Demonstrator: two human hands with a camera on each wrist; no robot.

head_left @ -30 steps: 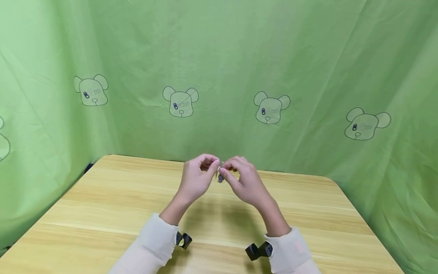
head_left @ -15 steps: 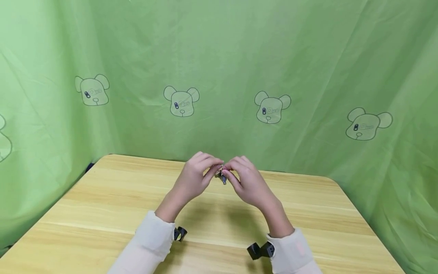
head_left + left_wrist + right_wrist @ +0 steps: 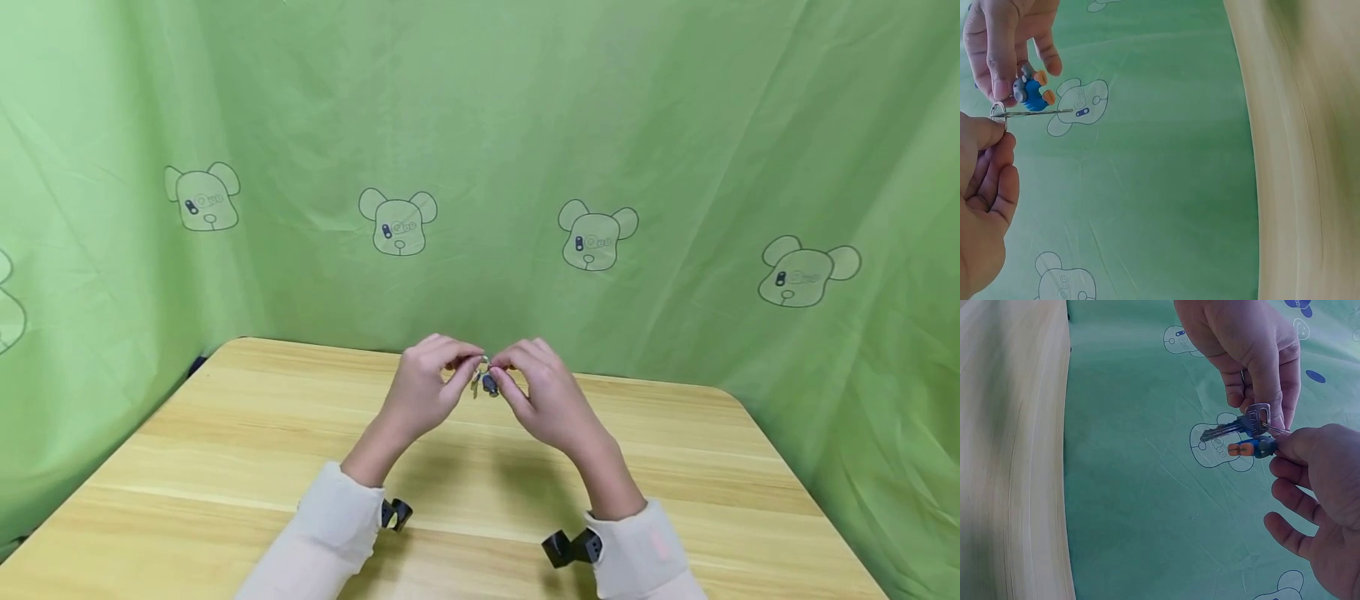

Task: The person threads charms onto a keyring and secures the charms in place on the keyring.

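Note:
Above the far part of the table, both hands meet at a small metal key ring [image 3: 999,109]. My left hand [image 3: 423,379] pinches it between thumb and fingers. From the other side my right hand [image 3: 546,396] pinches it too, its remaining fingers loosely bent in the right wrist view. Metal keys [image 3: 1230,429] with notched blades dangle from the ring; in the left wrist view they show edge-on. Beside them hangs a little blue and grey figure charm [image 3: 1035,97] with orange feet. Fingertips cover part of the ring.
Under the hands lies a light wood-grain table [image 3: 255,450] with rounded far corners. Behind it hangs a green curtain [image 3: 487,108] printed with bear heads. Black cameras [image 3: 573,550] sit at both wrists, by the pale sleeves [image 3: 637,554].
The left hand has shifted slightly left, its fingers reaching further over the ring. The keys and charm have swung and turned below the fingertips. The right hand has barely moved.

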